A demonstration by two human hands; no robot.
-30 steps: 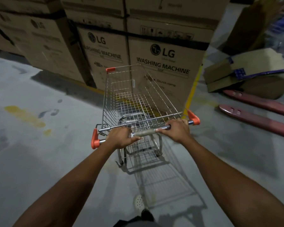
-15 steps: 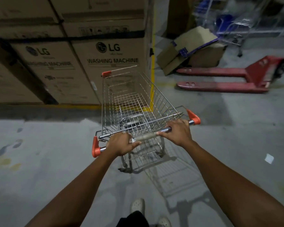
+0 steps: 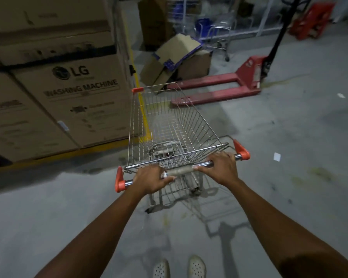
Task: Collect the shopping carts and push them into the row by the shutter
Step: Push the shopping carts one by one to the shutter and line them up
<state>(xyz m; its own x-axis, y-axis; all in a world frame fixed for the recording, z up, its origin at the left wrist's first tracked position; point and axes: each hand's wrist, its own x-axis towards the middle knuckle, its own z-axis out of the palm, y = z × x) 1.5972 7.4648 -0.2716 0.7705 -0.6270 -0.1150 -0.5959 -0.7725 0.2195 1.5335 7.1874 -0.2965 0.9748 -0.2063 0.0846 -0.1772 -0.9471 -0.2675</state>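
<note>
Swung rightward since a second ago, the left hand [image 3: 151, 178] and right hand [image 3: 219, 167] stay curled round the steel handle bar [image 3: 181, 171] of the shopping cart [image 3: 169, 121], between its orange end caps [image 3: 119, 180]. The cart stands on grey concrete floor [image 3: 289, 137] just ahead of the person's white shoes [image 3: 196, 267], its front pointing at a red pallet jack [image 3: 219, 87]. Beside it on the left, stacked cartons [image 3: 68, 101] read "LG" and "WASHING MACHINE", their smaller print blurred, and a torn cardboard box [image 3: 179, 49] lies beyond.
</note>
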